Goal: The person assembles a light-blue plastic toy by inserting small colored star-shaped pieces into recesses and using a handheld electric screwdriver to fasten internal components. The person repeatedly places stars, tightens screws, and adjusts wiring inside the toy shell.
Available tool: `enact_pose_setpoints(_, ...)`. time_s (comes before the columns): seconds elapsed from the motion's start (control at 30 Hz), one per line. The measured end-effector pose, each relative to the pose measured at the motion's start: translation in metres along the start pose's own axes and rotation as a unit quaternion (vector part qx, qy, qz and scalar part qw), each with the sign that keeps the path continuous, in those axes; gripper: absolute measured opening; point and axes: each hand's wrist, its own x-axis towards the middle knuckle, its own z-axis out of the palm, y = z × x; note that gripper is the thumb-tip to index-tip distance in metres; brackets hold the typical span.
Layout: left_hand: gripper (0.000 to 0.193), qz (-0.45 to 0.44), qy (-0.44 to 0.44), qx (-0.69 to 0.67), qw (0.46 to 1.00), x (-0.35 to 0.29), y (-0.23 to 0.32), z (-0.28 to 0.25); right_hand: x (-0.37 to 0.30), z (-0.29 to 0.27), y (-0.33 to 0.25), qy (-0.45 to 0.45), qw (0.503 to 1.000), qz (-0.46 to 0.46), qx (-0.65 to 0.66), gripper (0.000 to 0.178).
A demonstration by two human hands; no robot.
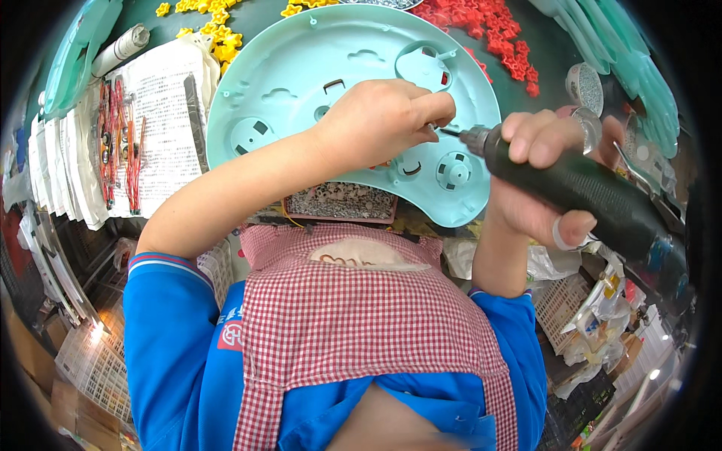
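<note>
My right hand (pixel 538 177) is wrapped round a black electric screwdriver (pixel 579 184), with white tape round its thumb. The driver's bit points left, towards my left hand (pixel 383 120). Fingertips of the left hand pinch at the bit's tip, on a tiny silvery piece that looks like a screw (pixel 432 128). Both hands are above a large curved light-teal plastic shell (pixel 293 56), which lies with its ribbed inner side up. Round speaker-like recesses, slots and posts show in the shell. My left hand and forearm hide part of its middle.
Yellow star-shaped parts (pixel 218 34) and red ones (pixel 489 34) lie along the far side. A tray of screws (pixel 342 203) stands at the near edge. Papers with red wired parts (pixel 120 150) lie left. More teal shells (pixel 624 60) and a tub of small metal parts (pixel 585 86) are right.
</note>
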Motion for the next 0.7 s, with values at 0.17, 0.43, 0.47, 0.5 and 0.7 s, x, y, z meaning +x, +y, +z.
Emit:
enact_pose_setpoints(0.17, 0.024, 0.027, 0.026, 0.035, 0.999, -0.006, -0.001, 0.001, -0.001, 0.009, 0.002, -0.017, 1.0, 0.008, -0.018, 0.086)
enact_pose_setpoints(0.43, 0.028, 0.033, 0.041, 0.049, 0.997, -0.01, -0.004, -0.002, 0.0, 0.022, 0.007, 0.041, 0.999, -0.026, 0.013, 0.103)
enact_pose_setpoints(0.47, 0.028, 0.029, 0.039, 0.047, 0.998, -0.011, -0.004, -0.001, -0.001, 0.024, 0.008, 0.055, 0.998, -0.028, 0.017, 0.106)
enact_pose_setpoints(0.5, 0.029, 0.035, 0.055, 0.048, 0.997, -0.011, -0.004, -0.002, -0.002, 0.026, 0.008, 0.062, 0.998, -0.029, 0.017, 0.105)
enact_pose_setpoints(0.7, 0.036, 0.006, 0.073, 0.053, 0.996, -0.013, 0.002, -0.005, -0.002, 0.023, 0.015, 0.021, 1.0, -0.006, 0.016, 0.083)
